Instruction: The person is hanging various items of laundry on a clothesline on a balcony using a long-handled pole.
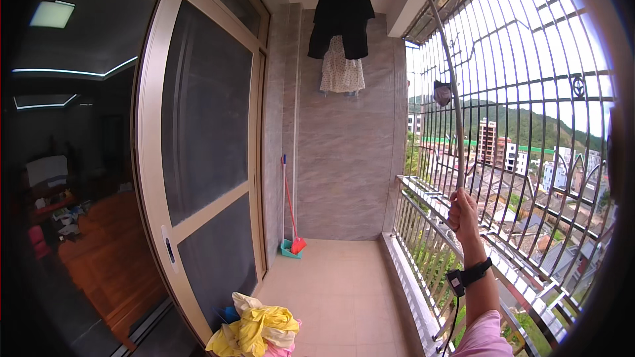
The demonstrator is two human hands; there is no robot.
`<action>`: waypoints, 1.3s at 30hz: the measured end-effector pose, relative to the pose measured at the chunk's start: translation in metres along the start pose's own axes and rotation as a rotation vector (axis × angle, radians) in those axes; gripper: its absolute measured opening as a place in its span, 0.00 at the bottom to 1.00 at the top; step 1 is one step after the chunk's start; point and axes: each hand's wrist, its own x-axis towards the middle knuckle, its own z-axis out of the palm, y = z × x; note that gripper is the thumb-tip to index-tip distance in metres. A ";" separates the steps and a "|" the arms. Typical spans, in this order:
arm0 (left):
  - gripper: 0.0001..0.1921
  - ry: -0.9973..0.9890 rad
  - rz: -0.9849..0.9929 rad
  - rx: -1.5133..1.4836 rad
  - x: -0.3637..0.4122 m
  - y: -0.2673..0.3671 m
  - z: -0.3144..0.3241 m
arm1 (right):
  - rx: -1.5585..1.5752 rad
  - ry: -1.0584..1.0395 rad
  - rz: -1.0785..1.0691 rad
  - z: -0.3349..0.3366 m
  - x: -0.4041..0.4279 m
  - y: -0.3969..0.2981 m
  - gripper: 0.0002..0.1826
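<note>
My right hand grips the lower end of a long slender pole, which rises past the top edge of the view. A black strap with a small device sits on that wrist, and a cable hangs from it. My left hand is out of view. Overhead at the far end hang dark garments and a pale patterned skirt-like garment. A heap of yellow, cream and pink cloth lies low at the front; what supports it is hidden. The pole's upper end is out of view.
A metal window grille and balcony railing run along the right. On the left stands a framed sliding glass door. A red broom and green dustpan lean in the far corner. A small dark item hangs near the grille.
</note>
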 end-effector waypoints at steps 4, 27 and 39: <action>0.23 0.189 -0.153 0.056 -0.025 0.039 -0.002 | 0.023 -0.028 0.022 0.017 0.034 0.020 0.16; 0.19 0.254 0.194 -0.206 -0.042 0.029 0.036 | 0.047 -0.130 0.102 -0.020 -0.002 0.055 0.17; 0.19 -0.340 0.007 -0.457 0.026 0.023 0.024 | -0.299 0.220 0.290 -0.059 -0.204 0.059 0.12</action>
